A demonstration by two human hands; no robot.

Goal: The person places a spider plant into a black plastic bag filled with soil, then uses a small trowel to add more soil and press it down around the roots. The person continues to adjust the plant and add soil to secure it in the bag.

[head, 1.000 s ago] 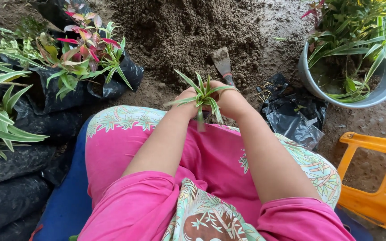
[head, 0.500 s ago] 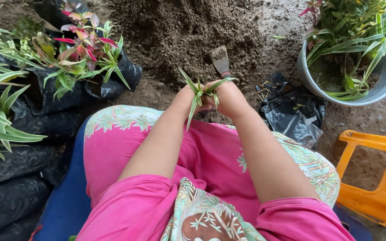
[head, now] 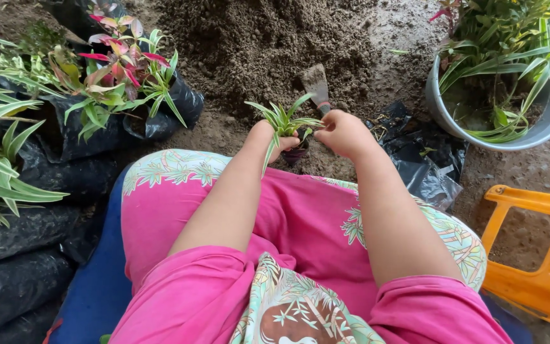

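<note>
A seated person in pink clothing reaches two hands forward over bare ground. The left hand (head: 268, 137) is closed around one small striped green plantlet (head: 284, 121), held just in front of the knees. The right hand (head: 342, 130), fingers curled, touches its leaves. Beyond lie one soil heap (head: 268, 44), one trowel (head: 316, 86), one grey pot (head: 542, 130), and one orange stool (head: 542, 255).
</note>
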